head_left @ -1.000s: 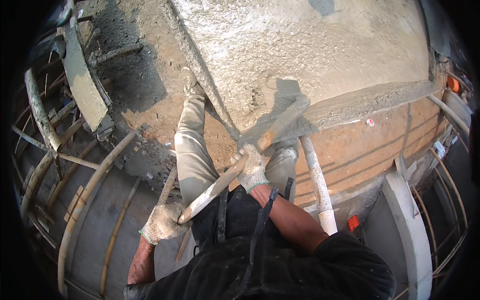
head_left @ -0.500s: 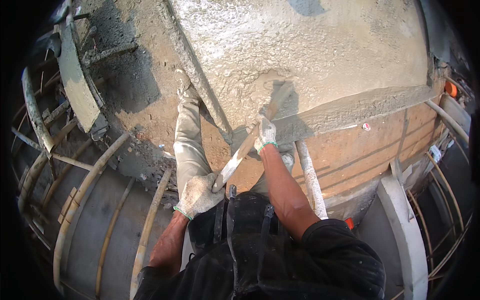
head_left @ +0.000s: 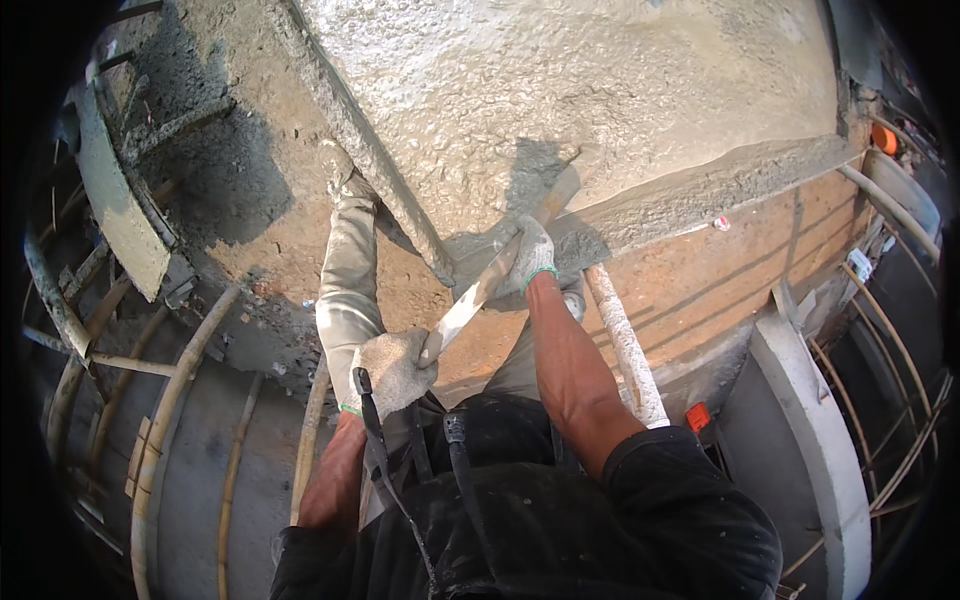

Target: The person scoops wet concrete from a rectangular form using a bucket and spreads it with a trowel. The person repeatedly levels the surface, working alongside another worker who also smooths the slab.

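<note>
My left hand (head_left: 393, 369), in a speckled knit glove, is closed around the near end of a long narrow wooden board (head_left: 462, 315). Farther up the same board, my right hand (head_left: 530, 250), also gloved, grips it near the middle. The board slants up and to the right, pale at its near end and brown with wet mud toward the far end. Its far tip meets the near edge of a slab of wet concrete (head_left: 470, 110). Fingers of both hands are partly hidden by the gloves and the board.
A concrete-smeared form strip (head_left: 370, 140) borders the slab at left, beside my outstretched leg (head_left: 350, 260). Bamboo poles (head_left: 190, 370) stand at lower left. A whitened pole (head_left: 625, 345) rises by my right arm. A grey concrete beam (head_left: 810, 430) lies at right.
The board's far end has come back toward me, nearer the slab's front edge. Its shadow now falls to the left of the board. Both hands keep their hold, and the whole view has shifted slightly.
</note>
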A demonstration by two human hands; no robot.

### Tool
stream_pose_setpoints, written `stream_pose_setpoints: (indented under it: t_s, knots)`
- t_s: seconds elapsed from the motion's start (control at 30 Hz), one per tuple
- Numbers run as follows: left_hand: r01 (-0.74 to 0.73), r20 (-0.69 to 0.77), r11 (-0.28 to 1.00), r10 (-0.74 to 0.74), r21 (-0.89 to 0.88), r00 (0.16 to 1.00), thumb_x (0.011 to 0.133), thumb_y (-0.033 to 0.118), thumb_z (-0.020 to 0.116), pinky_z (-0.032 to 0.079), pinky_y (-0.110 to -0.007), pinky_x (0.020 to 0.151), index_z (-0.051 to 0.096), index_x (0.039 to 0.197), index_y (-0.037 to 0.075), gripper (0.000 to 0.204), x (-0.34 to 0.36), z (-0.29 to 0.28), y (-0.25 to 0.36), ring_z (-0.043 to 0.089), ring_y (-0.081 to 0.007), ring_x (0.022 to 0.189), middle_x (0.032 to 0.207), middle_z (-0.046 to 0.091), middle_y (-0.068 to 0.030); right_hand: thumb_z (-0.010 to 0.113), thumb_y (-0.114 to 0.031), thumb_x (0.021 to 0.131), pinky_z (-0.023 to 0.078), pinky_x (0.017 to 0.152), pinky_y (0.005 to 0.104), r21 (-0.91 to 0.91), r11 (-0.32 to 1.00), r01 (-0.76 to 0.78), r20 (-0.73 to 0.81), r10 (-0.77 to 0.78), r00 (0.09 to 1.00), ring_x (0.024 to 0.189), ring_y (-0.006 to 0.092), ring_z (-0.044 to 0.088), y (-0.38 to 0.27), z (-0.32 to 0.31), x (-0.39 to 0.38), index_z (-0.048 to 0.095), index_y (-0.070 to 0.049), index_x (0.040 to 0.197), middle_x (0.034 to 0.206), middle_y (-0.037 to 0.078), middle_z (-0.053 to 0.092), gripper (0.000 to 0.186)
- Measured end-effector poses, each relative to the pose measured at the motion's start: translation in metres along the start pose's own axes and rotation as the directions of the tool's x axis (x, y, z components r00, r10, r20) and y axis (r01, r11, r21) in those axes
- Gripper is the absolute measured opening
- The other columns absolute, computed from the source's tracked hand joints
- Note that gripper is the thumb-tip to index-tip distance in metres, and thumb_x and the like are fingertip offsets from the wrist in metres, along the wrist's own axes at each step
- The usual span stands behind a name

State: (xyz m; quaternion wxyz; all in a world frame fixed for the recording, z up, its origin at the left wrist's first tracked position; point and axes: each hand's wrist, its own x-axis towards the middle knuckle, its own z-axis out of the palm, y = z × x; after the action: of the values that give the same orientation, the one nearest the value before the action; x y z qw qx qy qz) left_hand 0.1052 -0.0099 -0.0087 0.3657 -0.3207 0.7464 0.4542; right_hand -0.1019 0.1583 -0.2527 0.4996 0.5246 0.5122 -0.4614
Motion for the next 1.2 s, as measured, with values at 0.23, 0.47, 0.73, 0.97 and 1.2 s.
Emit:
stream_pose_setpoints:
  t_s: [0.23, 0.47, 0.73, 0.97, 1.2]
  knots:
    - [0.203, 0.038, 0.971, -0.200, -0.129, 0.979, 0.073, 0.027, 0.085, 0.057, -0.047, 0.068, 0.074, 0.093, 0.007, 0.031, -0.148, -0.077, -0.008, 0.072, -0.0419, 0.076, 0.079, 0.071, -0.0167, 0.074, -0.022, 0.100, 0.060, 0.071, 0.0456, 0.243, 0.970, -0.014, 0.094, -0.009, 0.996, 0.080, 0.0268, 0.065, 0.159, 0.044, -0.134, 0.063, -0.010, 0.115, 0.098, 0.007, 0.060, 0.022]
    - [0.144, -0.007, 0.987, -0.144, 0.075, 0.990, 0.073, 0.025, 0.083, 0.059, -0.046, 0.073, 0.075, 0.108, 0.006, 0.040, -0.108, -0.038, 0.027, 0.074, -0.0436, 0.085, 0.086, 0.074, -0.0222, 0.072, -0.018, 0.099, 0.055, 0.054, 0.0459, 0.328, 0.943, -0.056, 0.101, 0.024, 0.995, 0.061, 0.0280, 0.064, 0.141, 0.037, -0.081, 0.062, -0.008, 0.114, 0.080, 0.008, 0.061, 0.020]
    - [-0.025, 0.058, 0.998, 0.028, -0.050, 0.998, 0.086, 0.041, 0.081, 0.059, -0.048, 0.073, 0.071, 0.107, 0.001, 0.046, 0.024, 0.050, 0.115, 0.076, -0.0409, 0.082, 0.082, 0.074, -0.0227, 0.072, -0.019, 0.097, 0.050, 0.052, 0.0381, 0.191, 0.922, 0.336, 0.047, -0.351, 0.935, 0.059, 0.0212, 0.060, -0.083, -0.051, -0.012, 0.063, -0.010, 0.105, 0.075, 0.005, 0.057, 0.015]
    - [-0.512, -0.184, 0.856, 0.493, -0.073, 0.850, 0.090, 0.034, 0.076, 0.056, -0.051, 0.081, 0.070, 0.113, 0.007, 0.036, 0.354, 0.075, 0.282, 0.072, -0.0443, 0.093, 0.098, 0.074, -0.0230, 0.071, -0.016, 0.087, 0.049, 0.053, 0.0396, -0.071, 0.418, 0.906, -0.081, -0.907, 0.413, 0.061, 0.0208, 0.063, -0.444, -0.089, -0.025, 0.060, 0.001, 0.103, 0.075, 0.007, 0.062, 0.025]
    - [-0.503, -0.236, 0.818, 0.450, -0.278, 0.861, 0.087, 0.042, 0.078, 0.057, -0.053, 0.092, 0.072, 0.125, 0.006, 0.053, 0.533, 0.042, 0.466, 0.071, -0.0472, 0.109, 0.116, 0.076, -0.0250, 0.068, -0.031, 0.100, 0.057, 0.057, 0.0423, -0.316, 0.382, 0.869, 0.007, -0.914, 0.405, 0.061, 0.0240, 0.065, -0.624, -0.071, 0.027, 0.067, 0.000, 0.100, 0.080, 0.011, 0.067, 0.030]
